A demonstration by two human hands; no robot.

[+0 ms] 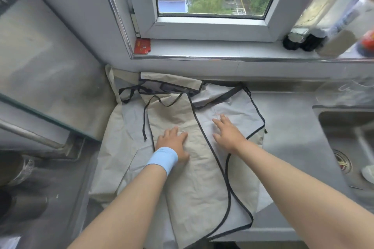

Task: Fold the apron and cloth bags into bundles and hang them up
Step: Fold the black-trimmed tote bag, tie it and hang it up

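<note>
A beige apron with black edging and thin black straps lies spread on the steel counter, one side folded over so its grey inner face shows. Beneath it at the left lies more beige cloth, perhaps a cloth bag. My left hand, with a light blue wristband, presses flat on the beige fold. My right hand lies flat with spread fingers on the grey part, just right of the black edge.
A steel sink with a drain sits at the right. The window sill behind holds a red card and dark jars. A glass-topped surface stands at the left, with a metal pipe below it.
</note>
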